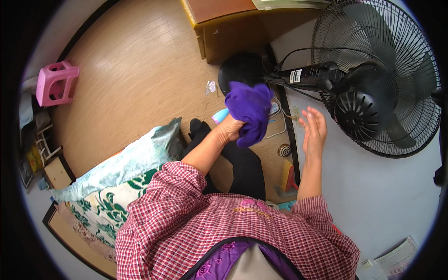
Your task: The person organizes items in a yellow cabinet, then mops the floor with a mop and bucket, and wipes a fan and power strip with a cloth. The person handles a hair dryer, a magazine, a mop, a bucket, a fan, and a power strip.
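My left hand [232, 127] grips a bunched purple cloth [250, 108], which hangs over the fingers and looks slightly blurred. Behind it, in the picture, is the round black base [238, 68] of a pedestal fan; I cannot tell whether the cloth touches it. Empty, with its fingers apart, my right hand [315, 127] is raised near the white wall. To its right is the fan's black motor housing [357, 105], in front of the wire grille [413, 140]. The fan's dark pole [304, 76] runs from the base towards the head.
A wooden desk [231, 33] stands beyond the fan base. White cable [280, 131] lies on the floor by the wall, near a brush with a red back [288, 176]. Left are a pink plastic stool [57, 85] and a bed with a green-patterned cover [108, 204].
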Action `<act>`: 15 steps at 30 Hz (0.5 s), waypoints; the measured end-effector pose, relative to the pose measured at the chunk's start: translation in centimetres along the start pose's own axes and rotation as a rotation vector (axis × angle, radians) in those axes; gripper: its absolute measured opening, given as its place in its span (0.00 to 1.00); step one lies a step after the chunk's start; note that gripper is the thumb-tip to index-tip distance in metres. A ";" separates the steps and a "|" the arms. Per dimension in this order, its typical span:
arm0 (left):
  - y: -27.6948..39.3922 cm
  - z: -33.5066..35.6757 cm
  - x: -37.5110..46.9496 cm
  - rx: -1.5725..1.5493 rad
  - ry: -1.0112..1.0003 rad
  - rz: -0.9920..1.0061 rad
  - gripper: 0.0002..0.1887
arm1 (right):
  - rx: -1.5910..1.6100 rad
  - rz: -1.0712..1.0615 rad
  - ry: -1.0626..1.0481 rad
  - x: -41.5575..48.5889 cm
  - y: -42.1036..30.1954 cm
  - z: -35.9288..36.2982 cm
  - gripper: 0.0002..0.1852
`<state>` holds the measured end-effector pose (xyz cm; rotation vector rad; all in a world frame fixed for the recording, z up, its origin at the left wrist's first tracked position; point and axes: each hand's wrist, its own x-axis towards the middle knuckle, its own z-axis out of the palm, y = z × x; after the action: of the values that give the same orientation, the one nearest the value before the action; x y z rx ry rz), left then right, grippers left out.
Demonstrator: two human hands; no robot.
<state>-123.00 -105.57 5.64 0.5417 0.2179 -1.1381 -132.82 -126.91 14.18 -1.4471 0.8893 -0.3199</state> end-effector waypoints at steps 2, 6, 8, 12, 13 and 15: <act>1.7 -1.2 3.6 0.166 -0.157 0.145 0.24 | 0.069 -0.123 -0.019 3.4 2.6 0.8 0.22; 1.6 0.2 15.8 0.924 -0.224 0.568 0.24 | 0.309 -0.087 -0.133 9.5 8.7 1.3 0.26; 0.1 0.8 20.7 1.318 -0.178 0.816 0.24 | 0.368 -0.125 -0.194 12.2 11.7 1.2 0.27; -2.1 -0.7 25.9 1.612 -0.090 1.072 0.24 | 0.239 -0.381 -0.130 17.5 17.6 0.7 0.29; -2.4 -1.4 26.6 1.639 -0.091 1.107 0.24 | 0.155 -0.469 -0.097 18.6 18.9 0.4 0.29; -2.9 -2.9 27.7 1.672 -0.092 1.162 0.24 | -0.025 -0.642 -0.037 20.6 21.6 -0.3 0.31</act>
<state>-113.79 -127.12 -9.66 1.7418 -1.1365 0.0735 -126.34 -137.93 -12.76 -1.7319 0.3761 -0.7554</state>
